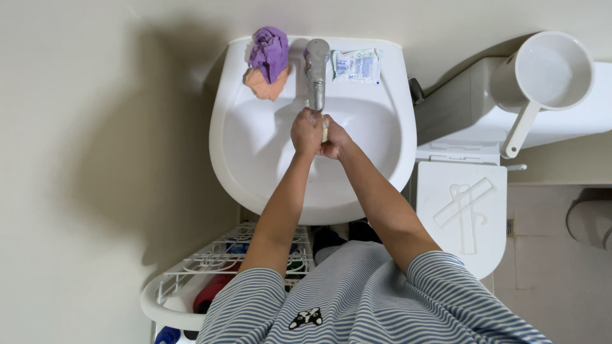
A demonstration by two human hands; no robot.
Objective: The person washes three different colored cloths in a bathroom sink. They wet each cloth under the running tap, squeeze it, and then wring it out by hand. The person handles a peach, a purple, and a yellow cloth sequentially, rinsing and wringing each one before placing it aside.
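White glazed ceramic forms the sink (255, 146), a smooth rounded basin with a wide flat rim at the back. Both hands meet over the bowl, just below the spout of the metal tap (316, 73). The left hand (306, 132) is closed into a fist, and the right hand (333, 141) is pressed against it from the side; a small pale thing shows between them (I cannot tell what it is). The tap is shiny and straight, its long axis runs from the back rim toward the person, and the spout points down to the hands.

On the rim left of the tap lies a purple cloth (269, 51), soft and crumpled, on top of an orange sponge (264, 86). Right of the tap lies a flat white sachet (357, 65) with blue and green print. A white plastic dipper (548, 76) rests on the toilet tank (465, 108), its handle pointing down-left. Below the sink stands a white wire rack (217, 258).
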